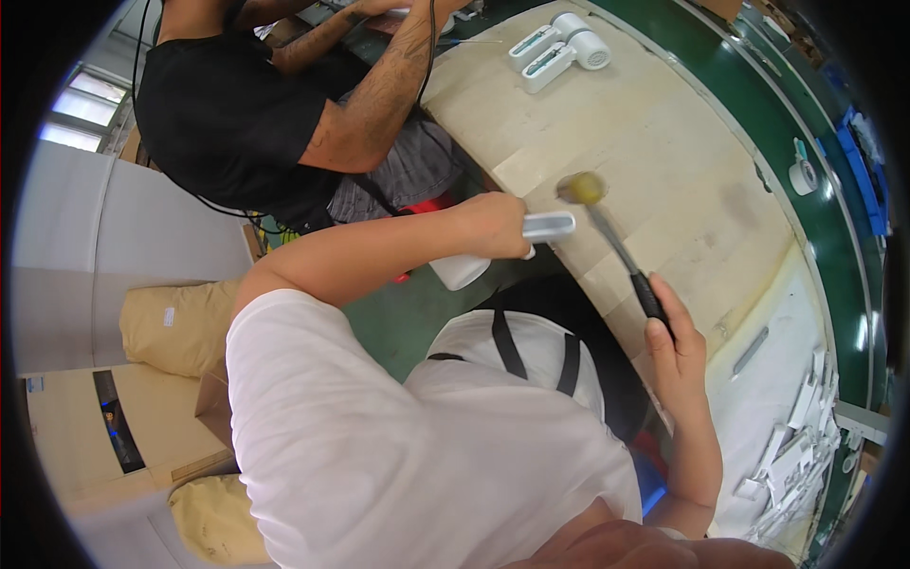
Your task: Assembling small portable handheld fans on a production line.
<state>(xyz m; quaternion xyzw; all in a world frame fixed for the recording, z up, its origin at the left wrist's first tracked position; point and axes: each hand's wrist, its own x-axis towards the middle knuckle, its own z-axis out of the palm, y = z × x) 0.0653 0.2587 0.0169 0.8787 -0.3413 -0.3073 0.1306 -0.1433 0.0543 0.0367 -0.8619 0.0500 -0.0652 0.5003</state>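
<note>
My left hand (495,226) is closed around a white plastic appliance with a rounded body (462,272). Its pale handle end (550,226) sticks out past my fist near the table's edge. In my right hand (675,351) is a mallet (621,248), gripped by its black handle, with a grey shaft and a yellowish head. The head is blurred and hangs just beyond the appliance's end, seemingly apart from it. The fingers of my left hand are partly hidden behind the hand.
Two similar white appliances (569,47) lie on the far part of the paper-covered table (664,123). Loose white plastic parts (791,455) are heaped at the right. A green conveyor (806,104) curves past, carrying a white piece (803,171). A co-worker in black (227,114) sits at left.
</note>
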